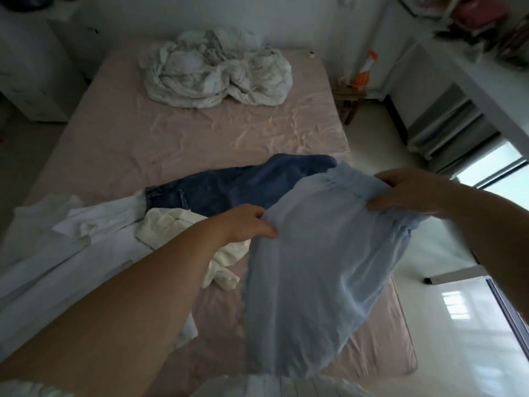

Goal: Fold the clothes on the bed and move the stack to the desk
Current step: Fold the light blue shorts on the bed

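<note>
hands behind blurred blue garment

Lying open across the middle of the bed: bare pink sheet between the crumpled white duvet at the far end and the clothes at the near end. Crowding the near-left part: blue jeans, a cream garment and a white shirt, touching or overlapping. Hanging over the near-right corner and blocking it: a light blue shirt. Running free along the right side: pale floor, narrowed by a wooden stool and the white desk.
</note>
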